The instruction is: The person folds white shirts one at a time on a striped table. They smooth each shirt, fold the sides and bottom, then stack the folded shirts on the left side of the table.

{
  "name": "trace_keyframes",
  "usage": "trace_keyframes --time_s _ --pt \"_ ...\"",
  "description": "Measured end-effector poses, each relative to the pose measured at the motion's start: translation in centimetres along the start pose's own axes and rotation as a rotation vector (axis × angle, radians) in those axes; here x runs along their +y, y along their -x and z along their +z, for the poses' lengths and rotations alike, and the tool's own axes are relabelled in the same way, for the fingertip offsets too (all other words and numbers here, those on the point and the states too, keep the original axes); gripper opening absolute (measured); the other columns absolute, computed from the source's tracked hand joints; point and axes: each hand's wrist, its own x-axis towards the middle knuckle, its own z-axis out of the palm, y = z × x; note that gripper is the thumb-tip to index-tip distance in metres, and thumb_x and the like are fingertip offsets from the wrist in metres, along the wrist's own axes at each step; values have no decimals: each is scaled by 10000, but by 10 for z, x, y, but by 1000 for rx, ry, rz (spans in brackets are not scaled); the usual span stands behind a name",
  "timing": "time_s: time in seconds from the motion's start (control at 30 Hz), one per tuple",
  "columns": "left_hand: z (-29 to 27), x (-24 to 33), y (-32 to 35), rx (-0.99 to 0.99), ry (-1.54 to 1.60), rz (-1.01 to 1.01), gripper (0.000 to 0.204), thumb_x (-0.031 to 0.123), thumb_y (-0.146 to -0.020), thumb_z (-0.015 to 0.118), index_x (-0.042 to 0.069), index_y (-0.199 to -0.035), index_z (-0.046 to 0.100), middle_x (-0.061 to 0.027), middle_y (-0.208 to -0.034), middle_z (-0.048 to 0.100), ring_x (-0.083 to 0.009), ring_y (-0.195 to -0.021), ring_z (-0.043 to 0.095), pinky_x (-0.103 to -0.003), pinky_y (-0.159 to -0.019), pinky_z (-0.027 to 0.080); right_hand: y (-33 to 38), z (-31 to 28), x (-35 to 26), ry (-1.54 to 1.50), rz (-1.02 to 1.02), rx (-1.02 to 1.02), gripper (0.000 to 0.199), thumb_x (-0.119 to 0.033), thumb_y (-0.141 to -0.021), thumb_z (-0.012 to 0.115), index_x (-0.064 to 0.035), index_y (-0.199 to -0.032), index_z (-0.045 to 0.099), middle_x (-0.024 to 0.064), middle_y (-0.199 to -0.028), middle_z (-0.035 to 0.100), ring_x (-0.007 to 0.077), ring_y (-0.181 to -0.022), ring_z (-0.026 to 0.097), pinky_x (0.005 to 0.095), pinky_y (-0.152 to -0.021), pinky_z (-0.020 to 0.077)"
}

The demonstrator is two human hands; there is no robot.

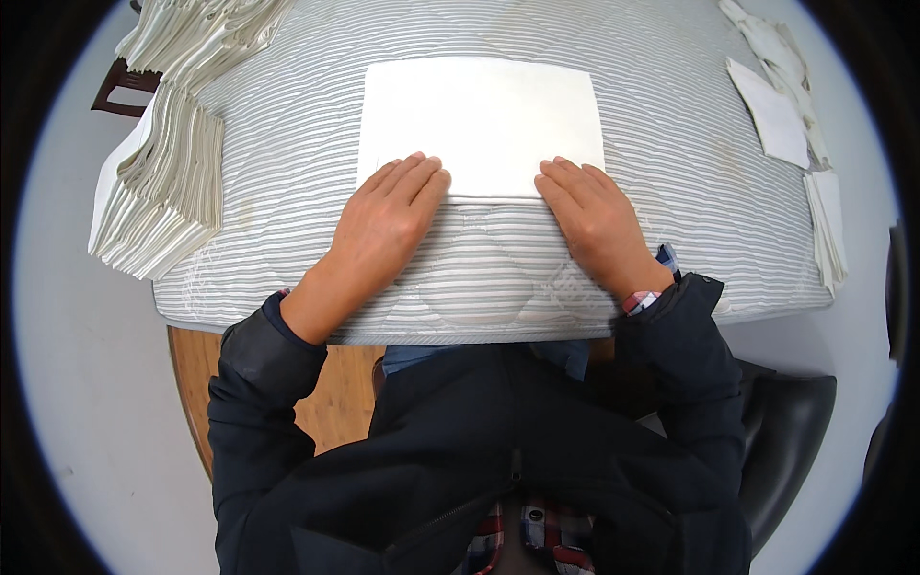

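Note:
A white folded cloth (481, 120) lies flat on a grey striped quilted pad (287, 192) that covers the table. My left hand (388, 216) rests palm down with its fingertips on the cloth's near left edge. My right hand (594, 216) lies flat the same way, fingertips on the near right edge. Both hands press on the cloth with fingers together and extended; neither grips anything.
A tall stack of folded white cloths (158, 187) sits at the pad's left edge, with more piled cloths (196, 34) behind it. Loose white cloths (781, 96) lie at the far right. A wooden table edge (196, 374) and a dark chair (791, 422) show below.

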Motion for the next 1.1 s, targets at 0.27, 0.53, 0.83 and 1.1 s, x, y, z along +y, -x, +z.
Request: trace_keyframes --time_s 0.27,0.53,0.83,1.1 --pt "-4 -20 18 73 -148 -18 271 1 -863 705 -31 -1132 721 -180 -1188 751 -338 -1162 729 -419 -995 600 1 -1 0 42 -14 45 278 -15 -931 651 22 -1203 692 176 -1273 719 324 -1241 683 476 -1071 532" --pt "-1 -16 31 76 -122 -30 289 -22 -866 703 -38 -1152 735 -182 -1188 755 -343 -1172 725 -428 -1004 595 6 1 0 20 -11 35 278 -24 -933 655 24 -1204 696 178 -1288 712 330 -1251 677 460 -1063 544" --pt "-10 -5 42 45 -46 -91 330 -57 -842 732 -25 -1171 748 -172 -1255 741 -341 -1247 687 -454 -1063 562 8 -2 -3 -14 16 -4 263 -5 -940 649 32 -1197 696 192 -1324 689 347 -1293 645 467 -1087 525" --pt "-20 -16 -29 106 208 -103 416 142 -982 710 -9 -1363 637 -198 -1438 619 -389 -1436 507 -517 -1198 399 -46 -14 -7 -284 147 140 302 -111 -1012 633 74 -1249 669 260 -1361 648 444 -1296 588 496 -1117 457"
